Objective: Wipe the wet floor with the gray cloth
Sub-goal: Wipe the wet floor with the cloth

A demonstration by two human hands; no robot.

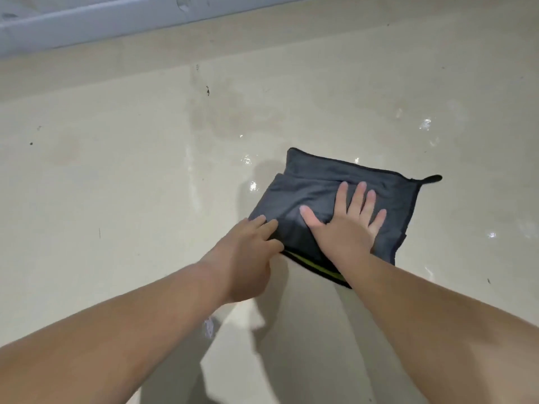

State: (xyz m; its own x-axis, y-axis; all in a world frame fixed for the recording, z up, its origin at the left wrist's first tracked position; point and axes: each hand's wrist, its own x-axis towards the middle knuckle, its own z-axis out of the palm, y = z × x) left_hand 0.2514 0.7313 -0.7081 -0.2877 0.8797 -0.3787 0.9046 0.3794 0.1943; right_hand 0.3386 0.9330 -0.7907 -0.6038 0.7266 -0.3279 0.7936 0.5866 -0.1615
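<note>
The gray cloth [315,185] lies folded on the beige floor [116,185], with a black loop at its far right corner and a yellow-green strip along its near edge. My right hand [347,220] presses flat on top of the cloth, fingers spread. My left hand [248,252] grips the cloth's near left edge, its fingertips tucked around the fold. Shiny wet patches [250,186] glint on the floor just left of the cloth and further off to the right [425,123].
A gray-blue wall base [87,21] runs along the top left of the view. A pale wiped streak [194,170] runs down the floor left of the cloth. Dark specks [207,90] dot the floor.
</note>
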